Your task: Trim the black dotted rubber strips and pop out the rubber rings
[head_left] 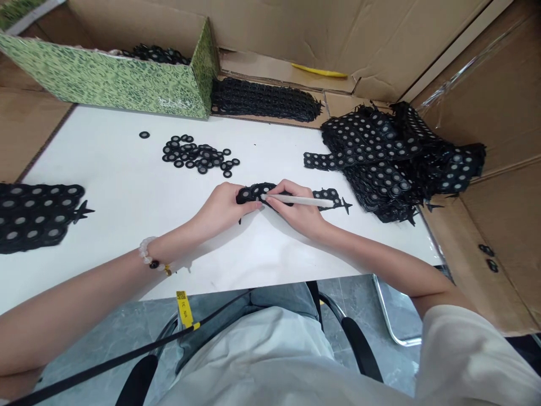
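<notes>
Lanyard [105, 355], black, one yellow tag [183, 309], lying across a white shirt [262, 361]. Left hand [224, 211]: fingers curled, grasping one short black strip of rings [256, 193], with one beaded bracelet [147, 254] on the wrist. Right hand [296, 210]: clenched in a pinch on one white stick [300, 200], its tip touching the same strip, which lies on a white board [105, 152] between and under both hands. On the board: about thirty loose rings [198, 155], overlapping, so the count is uncertain; one lone ring [144, 135] apart from them; one strip sheet [34, 217] at the left edge; one large heap of strips [380, 158] at right. Containers: one green patterned box [101, 84], holding black strips [158, 54]; one cardboard carton [486, 113] around the board, holding one stack of strips [264, 98], two small pieces [486, 250] and one yellow strip [319, 70].
</notes>
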### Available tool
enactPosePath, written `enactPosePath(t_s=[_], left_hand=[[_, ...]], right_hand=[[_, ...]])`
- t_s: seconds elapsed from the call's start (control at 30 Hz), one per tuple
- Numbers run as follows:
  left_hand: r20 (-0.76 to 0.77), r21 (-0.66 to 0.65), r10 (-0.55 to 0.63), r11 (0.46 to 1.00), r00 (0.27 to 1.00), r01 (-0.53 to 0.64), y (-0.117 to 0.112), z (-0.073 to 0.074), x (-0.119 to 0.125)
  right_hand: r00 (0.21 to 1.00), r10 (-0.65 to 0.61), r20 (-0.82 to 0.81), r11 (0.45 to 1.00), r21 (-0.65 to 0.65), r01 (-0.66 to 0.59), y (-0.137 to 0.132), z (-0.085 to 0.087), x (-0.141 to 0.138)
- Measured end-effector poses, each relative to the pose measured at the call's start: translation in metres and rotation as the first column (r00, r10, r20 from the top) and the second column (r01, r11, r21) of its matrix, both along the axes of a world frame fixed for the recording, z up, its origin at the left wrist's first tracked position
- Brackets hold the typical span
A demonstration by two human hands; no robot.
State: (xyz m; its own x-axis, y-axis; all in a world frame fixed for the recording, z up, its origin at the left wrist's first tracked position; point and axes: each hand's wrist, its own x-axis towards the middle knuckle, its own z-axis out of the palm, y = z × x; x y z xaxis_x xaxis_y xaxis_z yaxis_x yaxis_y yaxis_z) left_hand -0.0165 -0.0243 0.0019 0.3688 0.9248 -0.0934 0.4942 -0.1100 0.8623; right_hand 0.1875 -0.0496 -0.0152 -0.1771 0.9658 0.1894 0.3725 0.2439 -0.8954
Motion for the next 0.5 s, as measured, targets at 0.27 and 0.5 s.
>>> enactPosePath(t_s=[0.27,0.5], left_hand=[[0.061,-0.138,-0.07,0.987,0.996,0.078,0.017,0.001,-0.009],[0.201,-0.326,-0.074,0.935,0.977,0.138,0.02,0.0,-0.009]], right_hand=[[0.991,-0.02,-0.129,0.995,-0.104,0.007,0.004,0.008,0.006],[0.978,-0.015,-0.209,0.987,-0.162,-0.02,0.004,0.012,0.006]])
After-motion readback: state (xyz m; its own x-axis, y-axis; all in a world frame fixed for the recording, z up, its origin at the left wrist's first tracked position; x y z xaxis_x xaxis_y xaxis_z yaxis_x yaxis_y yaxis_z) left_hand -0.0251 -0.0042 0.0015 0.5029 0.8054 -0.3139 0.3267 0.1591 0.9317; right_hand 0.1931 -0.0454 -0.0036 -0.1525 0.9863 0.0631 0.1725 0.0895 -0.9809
